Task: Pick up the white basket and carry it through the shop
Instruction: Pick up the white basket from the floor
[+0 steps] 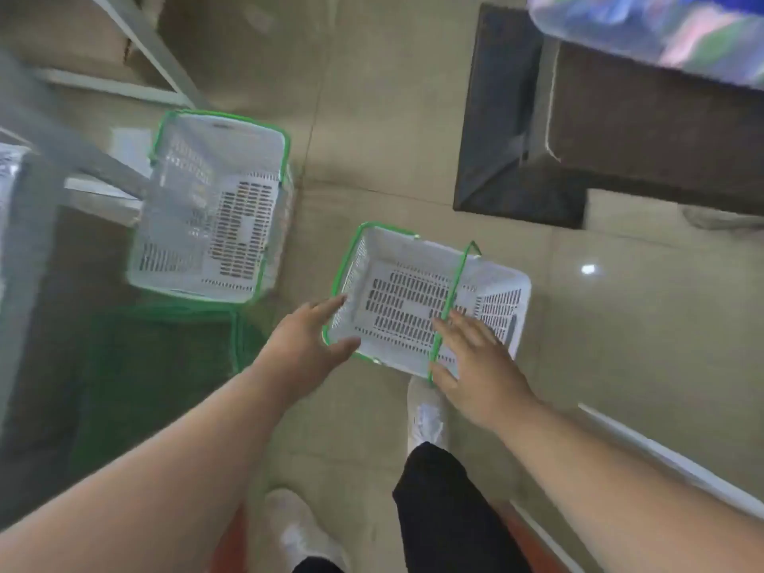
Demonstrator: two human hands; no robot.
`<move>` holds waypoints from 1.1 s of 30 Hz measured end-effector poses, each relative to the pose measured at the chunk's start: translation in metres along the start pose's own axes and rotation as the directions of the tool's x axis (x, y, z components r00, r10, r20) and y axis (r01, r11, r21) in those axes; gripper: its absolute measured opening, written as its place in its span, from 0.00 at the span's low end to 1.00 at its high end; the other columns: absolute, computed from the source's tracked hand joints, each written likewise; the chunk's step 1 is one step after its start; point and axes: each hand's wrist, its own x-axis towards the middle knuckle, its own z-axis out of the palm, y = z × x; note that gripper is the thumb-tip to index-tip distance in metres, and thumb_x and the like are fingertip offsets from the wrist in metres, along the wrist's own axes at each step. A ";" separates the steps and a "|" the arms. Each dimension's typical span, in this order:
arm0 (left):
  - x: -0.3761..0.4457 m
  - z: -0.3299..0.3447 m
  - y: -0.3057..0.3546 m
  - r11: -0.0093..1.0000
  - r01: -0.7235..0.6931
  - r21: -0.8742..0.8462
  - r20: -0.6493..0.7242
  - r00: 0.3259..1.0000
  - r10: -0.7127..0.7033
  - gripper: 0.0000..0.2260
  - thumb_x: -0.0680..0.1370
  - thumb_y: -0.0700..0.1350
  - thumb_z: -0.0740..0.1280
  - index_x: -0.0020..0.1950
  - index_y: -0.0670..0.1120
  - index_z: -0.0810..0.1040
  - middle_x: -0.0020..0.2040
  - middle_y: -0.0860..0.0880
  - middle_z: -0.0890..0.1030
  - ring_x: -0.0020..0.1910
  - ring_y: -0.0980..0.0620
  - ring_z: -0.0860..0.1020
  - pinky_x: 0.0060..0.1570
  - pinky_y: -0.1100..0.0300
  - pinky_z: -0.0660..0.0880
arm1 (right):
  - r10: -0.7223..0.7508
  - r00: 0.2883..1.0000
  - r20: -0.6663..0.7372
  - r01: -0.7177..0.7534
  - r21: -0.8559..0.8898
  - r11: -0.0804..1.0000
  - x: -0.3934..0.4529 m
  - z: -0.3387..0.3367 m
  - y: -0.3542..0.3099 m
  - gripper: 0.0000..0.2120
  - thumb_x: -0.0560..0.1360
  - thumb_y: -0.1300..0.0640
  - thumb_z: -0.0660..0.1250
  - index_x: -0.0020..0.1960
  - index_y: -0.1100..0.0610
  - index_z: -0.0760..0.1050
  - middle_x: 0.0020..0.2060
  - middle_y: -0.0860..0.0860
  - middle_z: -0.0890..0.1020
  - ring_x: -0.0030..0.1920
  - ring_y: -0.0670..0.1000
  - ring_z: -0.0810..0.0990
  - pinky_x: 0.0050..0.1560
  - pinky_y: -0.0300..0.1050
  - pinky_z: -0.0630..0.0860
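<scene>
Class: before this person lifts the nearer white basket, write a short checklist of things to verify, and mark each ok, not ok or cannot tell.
1. Nearer white basket is empty: ok.
2. Green handle raised within reach: ok.
3. Right hand closed on the handle: not ok, fingers spread.
4. Left hand gripping the rim: not ok, open beside it.
5. Second basket stands apart: ok.
6. Floor ahead free: ok.

Glossy beige tiled floor (one bright light glint), grey metal shelving, dark counter.

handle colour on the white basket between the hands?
Green, on the white slotted plastic basket; thin green handle shows in the head view.
</scene>
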 end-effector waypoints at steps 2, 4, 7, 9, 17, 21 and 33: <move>0.038 0.033 -0.015 0.999 -0.016 0.035 0.080 0.997 0.013 0.36 0.78 0.57 0.77 0.84 0.56 0.70 0.82 0.47 0.73 0.80 0.45 0.71 0.79 0.52 0.65 | -0.099 0.989 0.108 0.117 -0.171 0.978 0.038 0.028 0.011 0.35 0.83 0.50 0.63 0.86 0.49 0.55 0.86 0.52 0.55 0.86 0.56 0.50 0.82 0.55 0.50; 0.069 0.053 -0.025 0.994 -0.010 0.106 0.159 0.987 -0.007 0.37 0.78 0.59 0.75 0.85 0.59 0.67 0.85 0.48 0.69 0.82 0.43 0.69 0.81 0.47 0.65 | -0.098 0.977 0.191 0.151 -0.284 0.947 0.066 0.041 0.013 0.34 0.83 0.52 0.62 0.86 0.50 0.55 0.86 0.54 0.54 0.86 0.56 0.47 0.83 0.55 0.47; 0.101 0.075 -0.029 0.977 0.010 0.213 0.200 0.978 -0.053 0.38 0.79 0.62 0.73 0.87 0.62 0.62 0.87 0.50 0.63 0.84 0.40 0.64 0.81 0.43 0.62 | -0.015 0.986 0.165 0.095 -0.486 0.869 0.075 0.046 0.028 0.26 0.80 0.51 0.63 0.76 0.56 0.73 0.78 0.58 0.71 0.83 0.60 0.57 0.80 0.58 0.53; 0.113 0.081 -0.027 0.973 0.027 0.229 0.207 0.975 -0.076 0.37 0.80 0.62 0.72 0.87 0.63 0.61 0.88 0.51 0.61 0.85 0.40 0.62 0.82 0.43 0.61 | 0.013 0.999 0.049 0.015 -0.525 0.851 0.065 0.043 0.045 0.19 0.75 0.50 0.66 0.62 0.57 0.82 0.63 0.56 0.80 0.71 0.61 0.71 0.70 0.58 0.65; 0.159 0.094 -0.035 0.961 0.132 0.243 0.100 0.982 -0.160 0.40 0.79 0.58 0.74 0.88 0.58 0.60 0.89 0.46 0.58 0.86 0.36 0.57 0.82 0.38 0.60 | 0.509 0.860 -0.027 -0.503 0.115 0.857 0.047 0.050 0.160 0.24 0.79 0.53 0.69 0.73 0.58 0.74 0.68 0.61 0.76 0.70 0.62 0.71 0.66 0.50 0.69; 0.180 0.100 -0.047 0.959 0.220 0.179 0.067 0.970 -0.235 0.49 0.77 0.52 0.78 0.90 0.53 0.52 0.89 0.41 0.57 0.85 0.35 0.61 0.81 0.42 0.63 | 0.768 0.639 -0.045 -0.658 0.486 0.575 0.088 0.060 0.173 0.33 0.81 0.52 0.71 0.81 0.57 0.62 0.72 0.56 0.73 0.64 0.58 0.77 0.59 0.47 0.72; 0.127 0.078 -0.103 0.882 0.420 -0.212 0.023 0.905 -0.425 0.40 0.79 0.43 0.73 0.87 0.48 0.57 0.75 0.39 0.75 0.55 0.38 0.80 0.51 0.50 0.76 | 0.877 0.481 -0.010 -0.611 0.714 0.343 0.131 0.069 0.153 0.08 0.81 0.54 0.70 0.53 0.58 0.75 0.50 0.61 0.83 0.41 0.58 0.81 0.43 0.53 0.80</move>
